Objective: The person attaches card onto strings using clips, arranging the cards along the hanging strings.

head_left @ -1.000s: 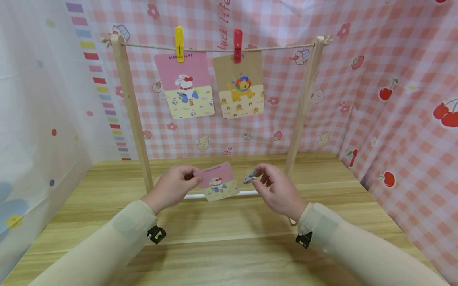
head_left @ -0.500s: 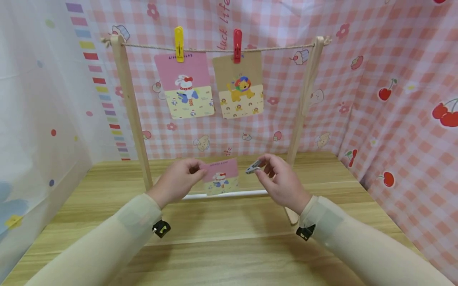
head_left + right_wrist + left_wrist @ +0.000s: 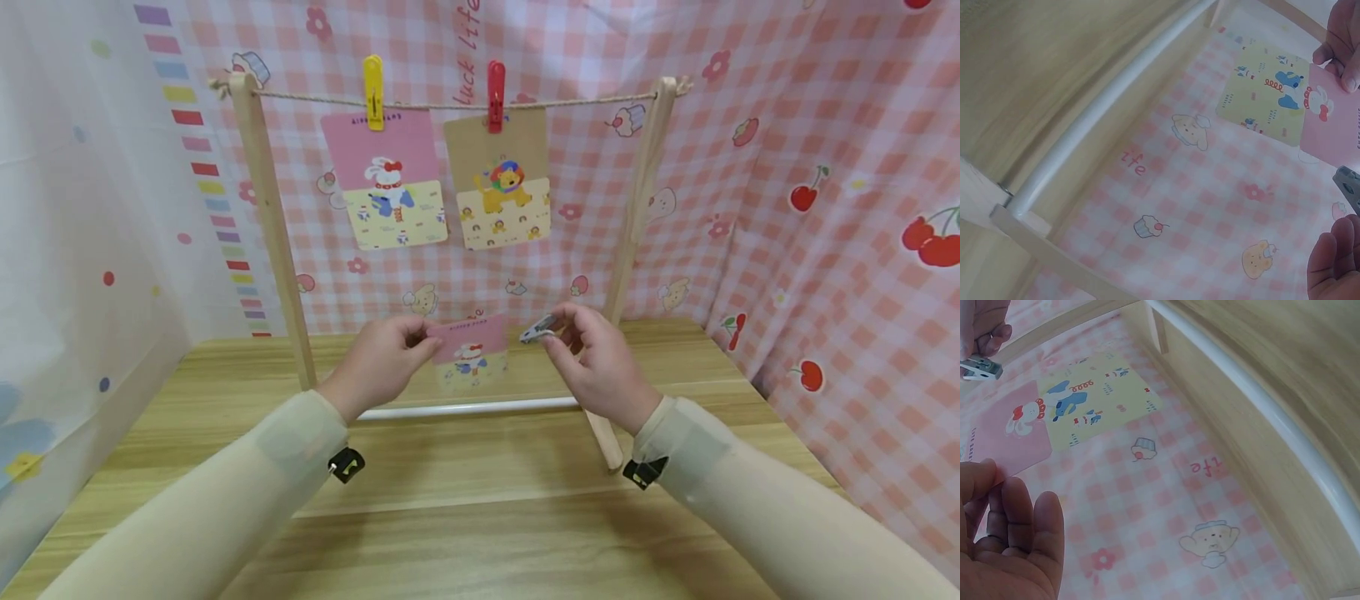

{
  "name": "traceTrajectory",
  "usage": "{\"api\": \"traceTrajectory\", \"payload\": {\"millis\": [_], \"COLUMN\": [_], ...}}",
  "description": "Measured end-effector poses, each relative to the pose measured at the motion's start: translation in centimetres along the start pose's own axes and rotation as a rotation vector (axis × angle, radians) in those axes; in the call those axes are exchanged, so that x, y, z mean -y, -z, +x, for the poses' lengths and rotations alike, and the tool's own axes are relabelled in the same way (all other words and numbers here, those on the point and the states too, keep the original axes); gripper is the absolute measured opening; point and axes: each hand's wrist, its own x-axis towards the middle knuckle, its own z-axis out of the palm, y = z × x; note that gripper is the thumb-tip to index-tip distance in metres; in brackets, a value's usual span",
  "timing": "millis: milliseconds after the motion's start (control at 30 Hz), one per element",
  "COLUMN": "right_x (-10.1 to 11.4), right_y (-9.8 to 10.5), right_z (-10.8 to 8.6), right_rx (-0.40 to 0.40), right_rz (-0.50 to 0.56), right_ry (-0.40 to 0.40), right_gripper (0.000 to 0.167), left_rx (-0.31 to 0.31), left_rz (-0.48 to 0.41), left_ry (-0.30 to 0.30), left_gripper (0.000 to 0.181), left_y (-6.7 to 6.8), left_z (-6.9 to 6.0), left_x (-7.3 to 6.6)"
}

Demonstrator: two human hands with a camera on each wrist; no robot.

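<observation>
My left hand (image 3: 386, 358) pinches a pink and yellow card (image 3: 472, 354) with a white rabbit on it by its left edge, held above the table. In the left wrist view the thumb and a finger grip the pink end of the card (image 3: 1016, 434). A grey clothespin (image 3: 537, 329) sits between the thumb and fingers of my right hand (image 3: 603, 367), just right of the card and apart from it. Part of that clothespin (image 3: 1349, 184) shows at the right edge of the right wrist view.
A wooden frame (image 3: 273, 225) carries a rope (image 3: 592, 101) across its top. From it hang a rabbit card (image 3: 390, 183) on a yellow clothespin (image 3: 373, 92) and a lion card (image 3: 501, 179) on a red clothespin (image 3: 496, 96). A white rod (image 3: 480, 408) joins the posts low down.
Both hands have risen and moved a little forward with the card and the grey clothespin. The card has shifted slightly right and stands more level.
</observation>
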Motion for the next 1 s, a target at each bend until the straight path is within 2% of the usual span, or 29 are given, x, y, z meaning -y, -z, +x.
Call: {"api": "traceTrajectory", "payload": {"millis": [267, 733, 1000], "right_x": [0.2, 0.4, 0.6], "right_y": [0.5, 1.7, 2.6], "right_z": [0.6, 1.7, 2.4], "right_rx": [-0.032, -0.075, -0.128], "right_rz": [0.003, 0.005, -0.003], "right_ry": [0.011, 0.069, 0.106], "right_gripper": [0.016, 0.013, 0.018], "left_rx": [-0.02, -0.021, -0.014], "left_rz": [0.008, 0.05, 0.057], "left_ry": [-0.049, -0.06, -0.069], "left_gripper": [0.016, 0.018, 0.019], "left_y": [0.2, 0.6, 0.8], "left_z": [0.7, 1.7, 2.7], "left_x": [-0.8, -2.9, -4.3]}}
